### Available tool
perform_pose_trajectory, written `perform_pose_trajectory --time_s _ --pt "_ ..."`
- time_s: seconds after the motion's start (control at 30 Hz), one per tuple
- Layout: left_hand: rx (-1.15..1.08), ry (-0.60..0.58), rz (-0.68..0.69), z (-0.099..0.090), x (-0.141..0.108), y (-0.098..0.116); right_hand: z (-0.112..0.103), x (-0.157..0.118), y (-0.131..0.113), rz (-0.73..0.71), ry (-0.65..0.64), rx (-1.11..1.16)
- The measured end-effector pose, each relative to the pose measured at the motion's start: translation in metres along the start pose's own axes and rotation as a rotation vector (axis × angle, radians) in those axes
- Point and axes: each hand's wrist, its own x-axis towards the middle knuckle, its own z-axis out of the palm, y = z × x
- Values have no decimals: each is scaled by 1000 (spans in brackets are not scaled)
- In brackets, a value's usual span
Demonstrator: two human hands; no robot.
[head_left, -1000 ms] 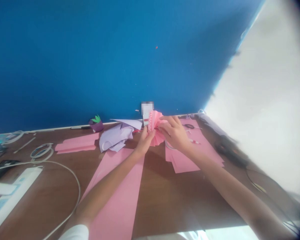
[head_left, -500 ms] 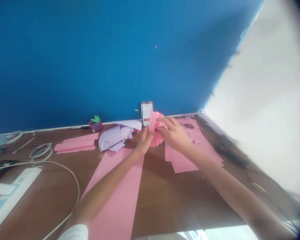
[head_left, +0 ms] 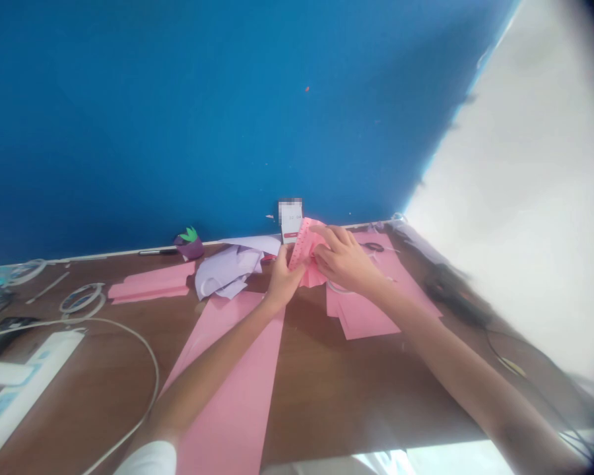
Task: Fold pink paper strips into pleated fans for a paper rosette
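Both my hands hold a pink pleated paper fan [head_left: 304, 247], raised above the far part of the brown table. Small dark marks run along one of its straight edges. My left hand [head_left: 283, 280] is closed on its lower left side, thumb across the paper. From the right, my right hand [head_left: 344, 260] grips the folds, fingers bent over them and hiding part of the fan. Behind the fan a phone [head_left: 291, 221] leans upright against the blue wall. Beneath my left forearm lies a long pink sheet [head_left: 242, 369].
Crumpled lilac paper [head_left: 230, 270] and folded pink paper [head_left: 151, 284] lie left of my hands. Scissors [head_left: 373, 247] rest on pink sheets [head_left: 371, 323] at right. A purple paper piece with green leaves [head_left: 191, 244] stands by the wall. A power strip [head_left: 27, 396] and a white cable [head_left: 153, 369] are at left.
The fan has turned so its marked edge slants and more of its flat face shows. My left hand has shifted slightly, and my right fingers have moved a little over the folds.
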Motion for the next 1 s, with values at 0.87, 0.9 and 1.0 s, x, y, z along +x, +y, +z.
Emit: perform_pose_trajectory --time_s 0.87,0.9,1.0 --pt "-257 -166 -215 1 3 -3 -4 0 10 -18 2 179" --pt "-259 -169 -208 1 3 -3 -4 0 10 -20 -1 178" --pt "-266 -172 -202 2 3 -2 -5 0 11 -33 -12 156"
